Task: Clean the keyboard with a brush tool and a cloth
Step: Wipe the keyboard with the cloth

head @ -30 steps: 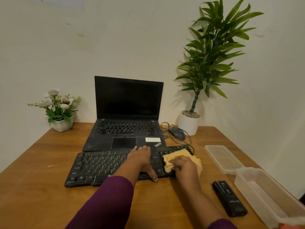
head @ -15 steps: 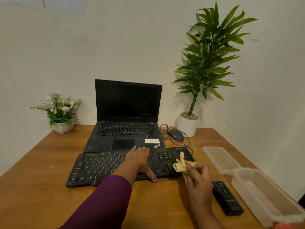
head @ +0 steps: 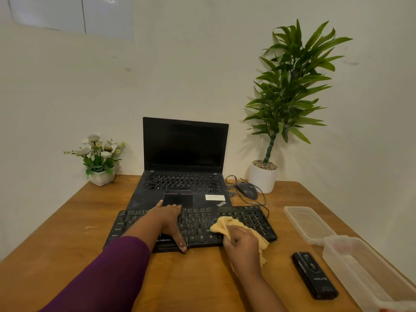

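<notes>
Yellow cloth (head: 221, 227) in right hand (head: 244, 245), on keyboard (head: 198, 224)

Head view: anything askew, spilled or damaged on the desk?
Nothing spilled or broken. The keyboard lies slightly skewed, its far edge up against the laptop, whose palm rest looks dusty. The container lid lies off, beside the container.

You wear a dark purple long fabric sleeve (head: 108, 273) on the left, its cuff ending partway along the forearm. Your right forearm (head: 258, 287) is uncovered; your left grip (head: 167, 218) and right grip (head: 243, 244) are bare.
</notes>
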